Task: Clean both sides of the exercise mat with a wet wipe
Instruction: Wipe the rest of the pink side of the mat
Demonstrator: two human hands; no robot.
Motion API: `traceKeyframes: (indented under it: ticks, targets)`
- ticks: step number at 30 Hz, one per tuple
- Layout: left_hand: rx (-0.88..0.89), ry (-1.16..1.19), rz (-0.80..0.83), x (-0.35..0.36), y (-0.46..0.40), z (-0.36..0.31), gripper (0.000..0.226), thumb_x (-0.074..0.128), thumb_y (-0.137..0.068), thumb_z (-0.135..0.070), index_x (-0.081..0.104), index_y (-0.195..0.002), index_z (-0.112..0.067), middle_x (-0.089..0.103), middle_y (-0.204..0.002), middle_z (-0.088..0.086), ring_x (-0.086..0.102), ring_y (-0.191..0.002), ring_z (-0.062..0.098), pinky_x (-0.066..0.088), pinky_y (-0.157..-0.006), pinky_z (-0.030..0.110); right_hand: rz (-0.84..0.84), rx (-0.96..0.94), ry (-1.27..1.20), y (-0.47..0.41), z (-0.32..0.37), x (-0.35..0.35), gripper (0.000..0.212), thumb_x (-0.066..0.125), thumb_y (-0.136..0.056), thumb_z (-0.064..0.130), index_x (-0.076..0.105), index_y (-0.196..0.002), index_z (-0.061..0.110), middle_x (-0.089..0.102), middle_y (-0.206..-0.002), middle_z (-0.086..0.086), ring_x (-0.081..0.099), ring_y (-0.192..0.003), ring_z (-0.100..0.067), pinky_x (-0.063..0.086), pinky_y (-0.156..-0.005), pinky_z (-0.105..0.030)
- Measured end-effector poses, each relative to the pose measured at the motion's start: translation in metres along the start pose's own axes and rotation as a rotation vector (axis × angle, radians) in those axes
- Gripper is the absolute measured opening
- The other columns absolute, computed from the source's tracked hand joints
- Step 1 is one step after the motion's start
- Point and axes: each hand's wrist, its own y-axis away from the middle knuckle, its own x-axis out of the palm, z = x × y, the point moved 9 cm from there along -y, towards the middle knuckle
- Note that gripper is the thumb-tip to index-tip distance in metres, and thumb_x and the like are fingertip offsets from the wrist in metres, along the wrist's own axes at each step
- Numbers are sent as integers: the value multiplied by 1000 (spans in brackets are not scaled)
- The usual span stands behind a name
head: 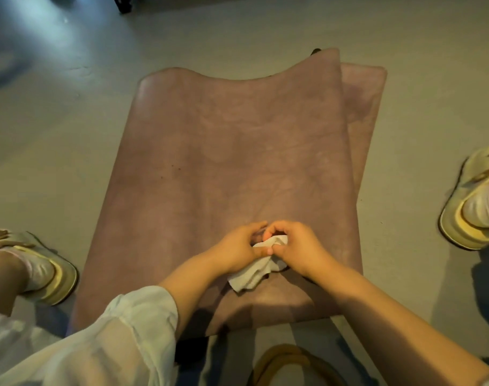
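Head view: the exercise mat (224, 162) is lying folded on the floor (56, 135), running toward 12 o'clock. At its 6 o'clock end, the left hand (237, 247) and right hand (299, 247) are both pinching the wet wipe (254, 274), apparently refolding it. Next move probably calls for flattening it and wiping toward 12.

The exercise mat (237, 162) is dusty mauve-pink with faint mottled blotches; the wet wipe (254, 274) white; the floor (56, 135) pale grey; the sandals (471, 201) yellow-gold; the sleeve (120, 330) sheer white.
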Motion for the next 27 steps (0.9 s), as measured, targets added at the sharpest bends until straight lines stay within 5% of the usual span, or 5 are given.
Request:
traceKeyframes:
  ticks: [3,6,9,14,27]
  targets:
    - [-55,-85,-17,-4,-7,9,58,64,-88,-12,41,-141,-13,56,-133,6,53,-121,17,33,-83,9,-18,-2,144,1,-11,2,21,71,-74,6,63,-85,22,59,-93,1,56,-84,-16,38,-66,-15]
    - [28,-261,-383,-56,-11,5,30,57,-86,-2,66,-114,-8,66,-112,14,60,-106,25,36,-78,14,-62,-47,346,2,-15,-2,35,68,-82,22,60,-116,20,59,-114,0,54,-107,-18,38,-88,-23]
    - [118,-167,-599,-89,-11,11,31,51,-95,-23,60,-122,-11,55,-122,8,53,-111,22,39,-94,29,51,-32,839,5,-30,8,59,43,-95,47,27,-147,27,21,-156,-3,14,-144,-24,4,-116,-40]
    - [-13,-595,-350,-51,-30,61,51,27,-103,-22,11,-152,-18,2,-159,6,5,-145,28,7,-116,34,181,7,1025,11,-54,21,82,-19,-73,63,-16,-148,28,-17,-158,-4,-18,-144,-26,-19,-107,-46]
    - [269,-735,-100,41,25,51,60,36,-101,-18,5,-151,-24,-5,-158,10,-1,-146,27,-7,-111,25,71,-26,951,10,-50,18,76,-16,-82,51,7,-151,30,1,-160,0,-6,-147,-21,-15,-112,-42]
